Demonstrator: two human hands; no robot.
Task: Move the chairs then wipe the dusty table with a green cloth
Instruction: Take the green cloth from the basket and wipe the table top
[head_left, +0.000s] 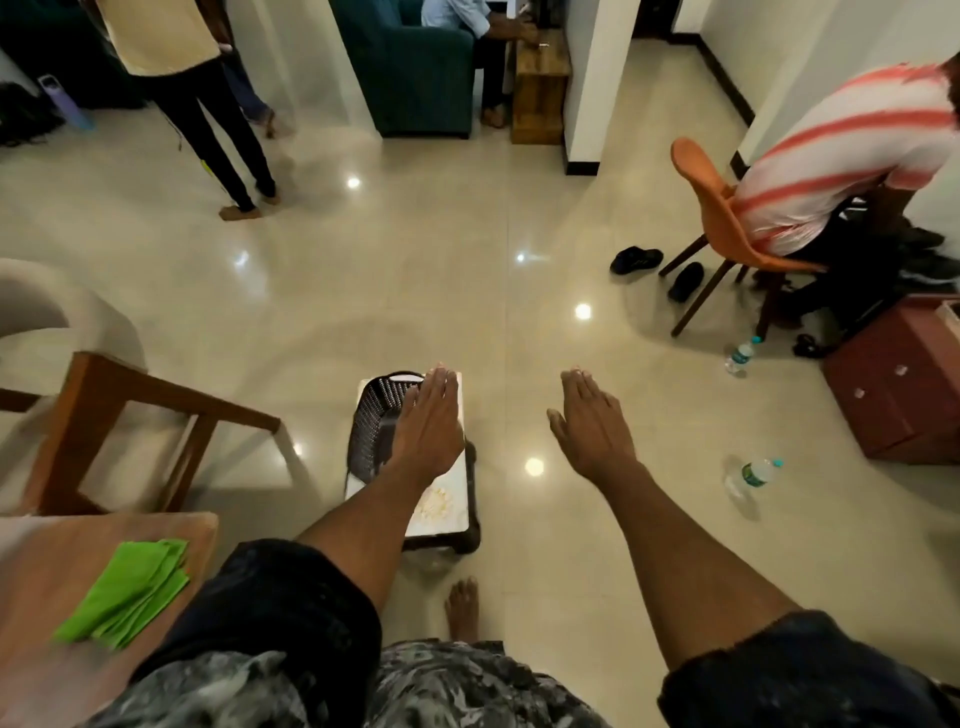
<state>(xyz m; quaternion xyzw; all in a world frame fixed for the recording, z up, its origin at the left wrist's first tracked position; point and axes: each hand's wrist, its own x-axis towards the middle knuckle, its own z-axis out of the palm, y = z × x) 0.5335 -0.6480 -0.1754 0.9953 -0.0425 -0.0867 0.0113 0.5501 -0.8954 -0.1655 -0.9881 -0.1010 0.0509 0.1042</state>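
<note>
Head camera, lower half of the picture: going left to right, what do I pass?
Green cloth on the wooden table → black basket on the small low table → left hand → right hand → water bottle lying on the floor → red-brown drawer box.

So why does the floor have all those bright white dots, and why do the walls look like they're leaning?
In the head view, the dots are ceiling lights mirrored in the glossy floor; the wide-angle lens bends the walls and pillars outward towards the edges; the green cloth and the frame's lower corners are softly blurred, while both open hands, left hand and right hand, look fairly sharp.
</note>
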